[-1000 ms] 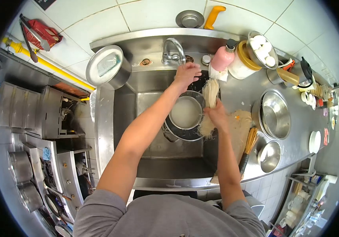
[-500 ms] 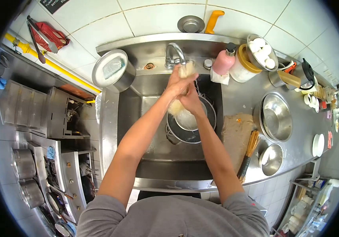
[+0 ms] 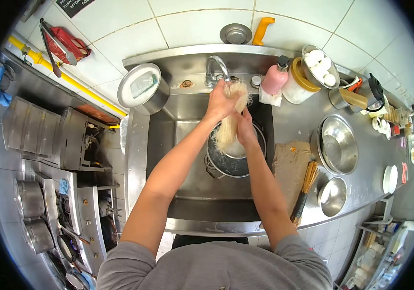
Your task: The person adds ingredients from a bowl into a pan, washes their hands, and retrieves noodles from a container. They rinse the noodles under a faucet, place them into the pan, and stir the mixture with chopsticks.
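Note:
Just below the faucet (image 3: 218,62), my left hand (image 3: 220,102) is closed around a bundle of dry-looking, pale vermicelli noodles (image 3: 226,134). Loose strands stick out at its edges. My right hand (image 3: 246,127) grips the bundle's right side, lower down; some of its fingers are hidden. The noodles hang down over a light-coloured bowl or strainer (image 3: 236,150), which sits in a dark round pan (image 3: 228,167) in the steel sink (image 3: 183,186). The noodles cover part of both.
A metal pot (image 3: 156,99) stands at the sink's left corner. Behind the right side are a pink pump bottle (image 3: 274,80) and a bowl of eggs (image 3: 331,70). Metal bowls (image 3: 341,147), a brown cloth (image 3: 286,166) and a stick brush (image 3: 306,191) lie on the right counter.
The noodle bundle has turned, so more of its length shows to the right of my left hand. My hands, crossed closely before, are now farther apart, the right one lower. The view has shifted slightly.

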